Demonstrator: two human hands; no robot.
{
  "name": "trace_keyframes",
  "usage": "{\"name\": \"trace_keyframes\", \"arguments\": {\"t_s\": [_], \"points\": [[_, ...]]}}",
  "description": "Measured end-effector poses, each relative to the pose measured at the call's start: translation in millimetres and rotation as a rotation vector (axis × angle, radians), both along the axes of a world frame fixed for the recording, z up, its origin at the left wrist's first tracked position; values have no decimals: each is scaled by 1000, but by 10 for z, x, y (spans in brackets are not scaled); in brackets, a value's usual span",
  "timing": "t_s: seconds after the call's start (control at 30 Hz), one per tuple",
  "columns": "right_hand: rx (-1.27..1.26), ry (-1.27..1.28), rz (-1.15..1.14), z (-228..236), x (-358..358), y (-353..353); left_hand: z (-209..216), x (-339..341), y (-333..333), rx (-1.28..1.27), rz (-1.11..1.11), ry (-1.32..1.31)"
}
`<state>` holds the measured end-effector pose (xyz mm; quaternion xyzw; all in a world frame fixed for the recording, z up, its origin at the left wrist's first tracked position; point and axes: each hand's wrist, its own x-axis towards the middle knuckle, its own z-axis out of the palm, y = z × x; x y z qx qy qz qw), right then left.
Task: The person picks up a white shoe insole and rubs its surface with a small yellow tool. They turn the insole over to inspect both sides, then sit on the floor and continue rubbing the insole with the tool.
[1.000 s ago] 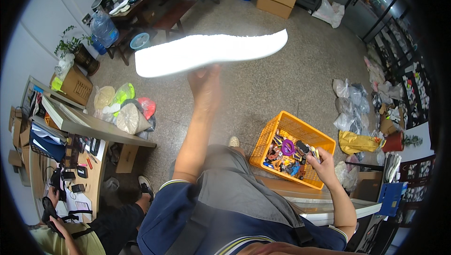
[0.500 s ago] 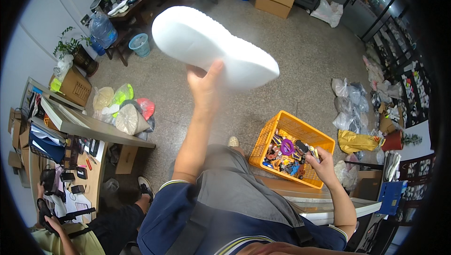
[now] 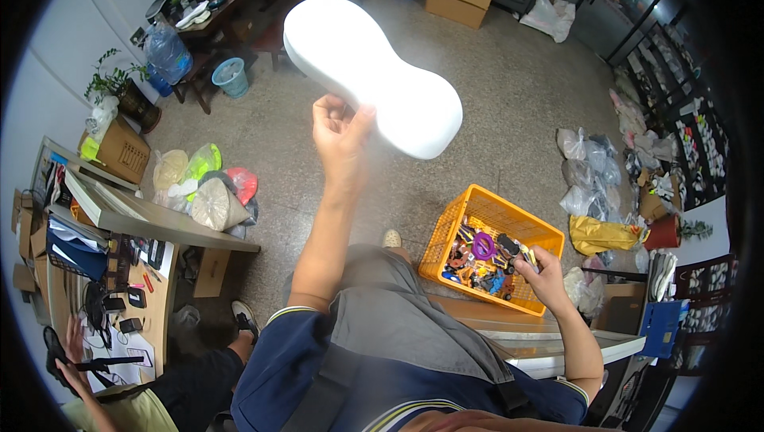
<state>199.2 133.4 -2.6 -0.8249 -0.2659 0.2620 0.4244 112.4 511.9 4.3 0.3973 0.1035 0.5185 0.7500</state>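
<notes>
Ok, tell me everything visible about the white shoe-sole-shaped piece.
The smooth, bright white shoe-sole-shaped piece has two rounded ends and a narrower waist; the material looks like foam. Glare washes out surface detail, though a thick sidewall shows along its left edge. It slants from upper left to lower right, held above the grey speckled stone-look floor. The person's bare left hand grips it near the waist, thumb on the near edge.

White sole [image 3: 374,74]: bright, smooth; rounded at both ends, narrower at the waist
Sole pose: held up, broad face showing; slanting from far left to near right
Sole place: mid-scene; farther than the toy
Small toy [image 3: 509,246]: dark; partly hidden, exact form unclear
Toy place: near right
</notes>
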Motion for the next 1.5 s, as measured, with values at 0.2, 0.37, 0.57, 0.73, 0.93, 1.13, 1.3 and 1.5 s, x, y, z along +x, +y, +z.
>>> {"name": "trace_keyframes", "arguments": {"t_s": [0.2,0.37,0.57,0.73,0.93,1.13,1.3,1.5], "points": [[-48,-28,4,8,3,-6,3,-14,17,34,24,55],[-23,-11,14,4,3,-3,34,-17,-25,90,117,82],[-33,7,7,10,-5,0,61,-51,5,74,106,129],[-36,7,4,24,-18,25,34,-15,-22,48,90,59],[-75,14,-7,51,-24,18,10,-17,-41,89,130,87],[-32,-55,27,-27,2,9,-11,-20,-52,130,158,73],[-108,3,0,-19,9,-21,-9,-24,-60,134,189,112],[-92,-77,22,-27,8,-5,-12,-17,-42,130,195,98]]}}
